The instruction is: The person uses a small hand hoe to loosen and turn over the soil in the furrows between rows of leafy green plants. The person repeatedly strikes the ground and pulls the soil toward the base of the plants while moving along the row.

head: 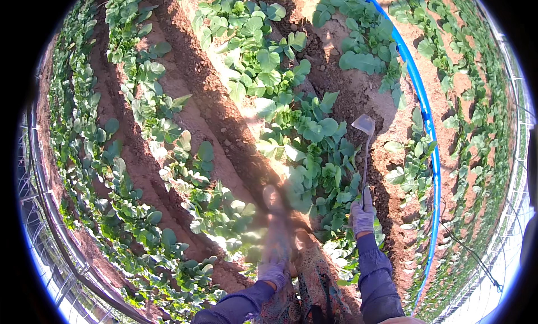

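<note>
In my right hand (362,217), which wears a pale glove, is the handle of a long-necked hand hoe (365,149). Its flat metal blade (364,124) is over the brown soil beside a row of leafy green plants (319,156), at the edge of a dark furrow. My left hand (273,270), in a similar glove, lies against my patterned trouser leg near the knee; its fingers are partly blurred, and whether it holds anything is unclear. Both forearms are in dark blue sleeves.
A blue hose (424,101) curves along the soil to the right of the hoe. More rows of leafy plants (147,114) run on both sides, with furrows (210,101) of bare soil between them. Metal framing of a greenhouse-like structure (521,126) edges the view.
</note>
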Demonstrator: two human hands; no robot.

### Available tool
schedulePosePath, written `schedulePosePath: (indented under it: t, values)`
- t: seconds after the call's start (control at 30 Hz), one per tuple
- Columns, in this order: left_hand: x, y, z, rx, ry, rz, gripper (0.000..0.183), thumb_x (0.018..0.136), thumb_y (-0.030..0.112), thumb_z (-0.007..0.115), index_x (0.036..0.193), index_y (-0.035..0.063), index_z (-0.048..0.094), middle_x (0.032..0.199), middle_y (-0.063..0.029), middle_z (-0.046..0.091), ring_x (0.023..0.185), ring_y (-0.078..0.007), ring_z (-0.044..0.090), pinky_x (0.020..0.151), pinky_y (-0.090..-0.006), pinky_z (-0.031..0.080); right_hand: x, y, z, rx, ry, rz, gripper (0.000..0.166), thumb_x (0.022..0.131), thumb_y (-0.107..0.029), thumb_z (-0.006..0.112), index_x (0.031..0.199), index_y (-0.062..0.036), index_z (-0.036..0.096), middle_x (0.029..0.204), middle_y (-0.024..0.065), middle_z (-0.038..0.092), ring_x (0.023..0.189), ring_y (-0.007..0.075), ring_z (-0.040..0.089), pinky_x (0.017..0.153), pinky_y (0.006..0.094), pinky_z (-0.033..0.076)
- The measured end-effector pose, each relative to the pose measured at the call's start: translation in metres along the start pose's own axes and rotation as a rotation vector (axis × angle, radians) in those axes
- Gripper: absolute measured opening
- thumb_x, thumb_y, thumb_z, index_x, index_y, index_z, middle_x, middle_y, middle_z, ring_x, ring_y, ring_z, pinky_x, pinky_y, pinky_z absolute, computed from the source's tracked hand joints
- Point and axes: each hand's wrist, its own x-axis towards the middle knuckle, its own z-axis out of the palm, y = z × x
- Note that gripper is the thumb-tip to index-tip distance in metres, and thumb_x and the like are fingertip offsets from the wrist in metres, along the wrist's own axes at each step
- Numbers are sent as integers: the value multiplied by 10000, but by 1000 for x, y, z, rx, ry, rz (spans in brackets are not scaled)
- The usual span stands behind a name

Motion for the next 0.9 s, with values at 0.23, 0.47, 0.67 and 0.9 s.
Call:
schedulePosePath:
  t: [0.23,0.47,0.67,0.9]
  values:
    - [15,13,-29,9,-46,27,418,681,366,512,1032,139,515,1117,-68,454,1089,-285,353,808,-452,349,39,-23,9,-43,-36,16,576,753,-24,489,1268,-211,312,683,-47,452,424,41,325,364,190,293]
    - [40,37,-33,-84,-63,-115,386,676,357,514,981,124,543,1072,-79,488,1036,-292,407,803,-462,353,123,-1,-21,-594,-142,-105,551,749,-94,516,1254,-191,320,757,77,570,538,119,457,533,252,411]
    - [61,98,-13,-195,203,-200,351,674,357,524,959,155,558,1018,-58,511,1014,-295,413,805,-479,335,248,-70,60,-874,-296,-227,560,767,-201,512,1262,-277,261,819,199,563,740,332,557,690,376,431]
    - [75,127,16,-194,39,-261,359,654,377,572,940,160,580,1021,-53,529,1037,-321,398,833,-464,321,346,-68,63,-1311,-330,-393,596,793,-188,457,1296,-259,145,854,224,548,802,357,535,703,415,419]
